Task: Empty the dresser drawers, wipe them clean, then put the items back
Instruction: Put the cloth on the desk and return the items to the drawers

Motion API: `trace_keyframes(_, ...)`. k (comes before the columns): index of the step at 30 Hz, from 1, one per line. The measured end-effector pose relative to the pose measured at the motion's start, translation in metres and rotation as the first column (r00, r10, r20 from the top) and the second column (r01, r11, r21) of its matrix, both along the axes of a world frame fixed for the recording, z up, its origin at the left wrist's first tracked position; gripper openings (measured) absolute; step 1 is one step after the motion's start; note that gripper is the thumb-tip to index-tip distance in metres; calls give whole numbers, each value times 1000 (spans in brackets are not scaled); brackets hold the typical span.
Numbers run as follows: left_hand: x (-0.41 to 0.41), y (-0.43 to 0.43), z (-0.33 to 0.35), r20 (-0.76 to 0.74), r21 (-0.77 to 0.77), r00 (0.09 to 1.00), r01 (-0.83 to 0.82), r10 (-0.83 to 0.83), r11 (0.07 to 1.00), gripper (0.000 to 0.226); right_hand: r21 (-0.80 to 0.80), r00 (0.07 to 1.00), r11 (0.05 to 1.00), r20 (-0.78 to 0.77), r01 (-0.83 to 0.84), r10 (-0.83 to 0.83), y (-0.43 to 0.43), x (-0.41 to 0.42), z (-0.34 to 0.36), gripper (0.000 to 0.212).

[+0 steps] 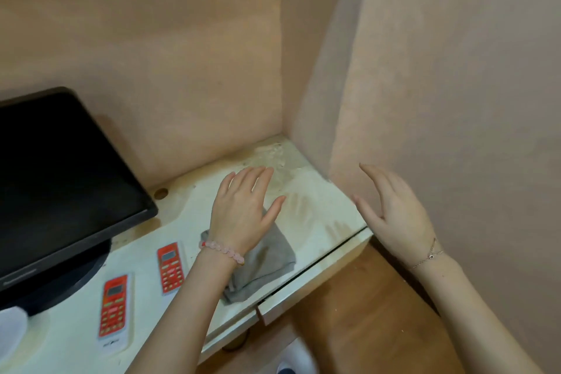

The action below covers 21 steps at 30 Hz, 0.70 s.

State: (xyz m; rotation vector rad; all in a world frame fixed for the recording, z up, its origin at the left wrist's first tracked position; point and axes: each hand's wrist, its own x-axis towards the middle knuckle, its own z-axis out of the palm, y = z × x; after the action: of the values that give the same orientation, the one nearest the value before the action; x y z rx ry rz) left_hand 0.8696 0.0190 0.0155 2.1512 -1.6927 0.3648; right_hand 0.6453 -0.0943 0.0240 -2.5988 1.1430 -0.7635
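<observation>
A grey cloth [267, 261] lies crumpled on the pale dresser top [315, 222], near its front edge. My left hand [243, 209] hovers flat just above the cloth's far end, fingers spread, holding nothing. My right hand [394, 215] is raised beyond the dresser's right end, close to the wall, fingers apart and empty. The top drawer's front [303, 285] runs under the top's edge and looks pushed in. Dust smears mark the dresser top at the back right corner.
A black monitor [60, 179] on a round stand fills the left of the dresser. Two red remote controls [114, 307] [170, 267] lie in front of it. Pink walls [455, 100] close in at the back and right. Brown floor [364, 313] lies below.
</observation>
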Motion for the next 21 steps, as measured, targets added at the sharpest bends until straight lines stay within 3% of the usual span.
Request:
trace_keyframes(10, -102, -41, 12, 15, -23, 942, 336, -335, 942, 50, -15, 938, 938, 39, 346, -345, 41, -126, 3, 52)
trace_keyframes(21, -247, -29, 22, -16, -16, 728, 685, -685, 728, 54, 5, 725, 726, 52, 688, -687, 149, -261, 8, 50)
